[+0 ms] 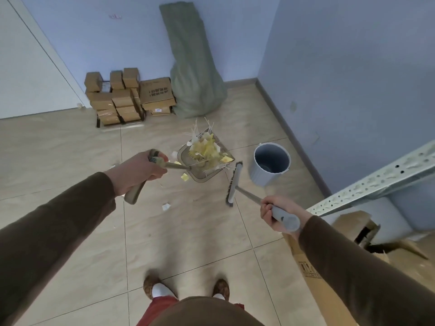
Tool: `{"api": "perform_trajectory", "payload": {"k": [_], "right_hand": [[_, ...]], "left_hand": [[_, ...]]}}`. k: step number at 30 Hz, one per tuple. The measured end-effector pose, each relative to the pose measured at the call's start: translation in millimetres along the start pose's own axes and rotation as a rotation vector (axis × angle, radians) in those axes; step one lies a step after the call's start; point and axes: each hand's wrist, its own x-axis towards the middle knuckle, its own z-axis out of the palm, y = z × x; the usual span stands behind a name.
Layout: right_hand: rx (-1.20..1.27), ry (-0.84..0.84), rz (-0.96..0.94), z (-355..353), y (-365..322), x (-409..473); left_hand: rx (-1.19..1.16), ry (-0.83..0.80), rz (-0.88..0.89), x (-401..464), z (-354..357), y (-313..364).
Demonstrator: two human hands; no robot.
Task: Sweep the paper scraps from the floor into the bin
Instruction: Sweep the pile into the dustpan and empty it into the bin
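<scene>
My left hand (137,171) grips the beige handle of a dustpan (202,176), which is lifted off the floor and heaped with yellow and white paper scraps (207,150) and thin sticks. My right hand (280,214) grips the grey handle of a broom (234,184), whose brush head hangs just right of the dustpan. A grey round bin (270,163) stands open on the floor to the right of the broom head. A few loose scraps (166,206) lie on the tiles under the dustpan.
Stacked cardboard boxes (122,97) and a green sack (195,74) lean against the far blue wall. A perforated metal rail (376,182) and a torn cardboard box (353,229) crowd the right side. My feet (186,290) stand on beige floor tiles.
</scene>
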Motion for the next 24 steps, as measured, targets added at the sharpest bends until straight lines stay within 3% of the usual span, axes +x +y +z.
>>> {"api": "perform_trajectory", "payload": {"k": [7,12,17,24], "right_hand": [[0.194,0.042,-0.069,-48,10,-21],[0.249,0.047,-0.107,-69,20,-31],[0.255,0.076,-0.097,-83,26,-30],[0.233,0.093,-0.061,-98,27,-23]], "left_hand": [[0.159,-0.028,0.14,12,46,51],[0.421,-0.024,0.3,24,86,86],[0.761,-0.049,0.487,43,120,92],[1.407,-0.065,0.682,76,146,75]]}}
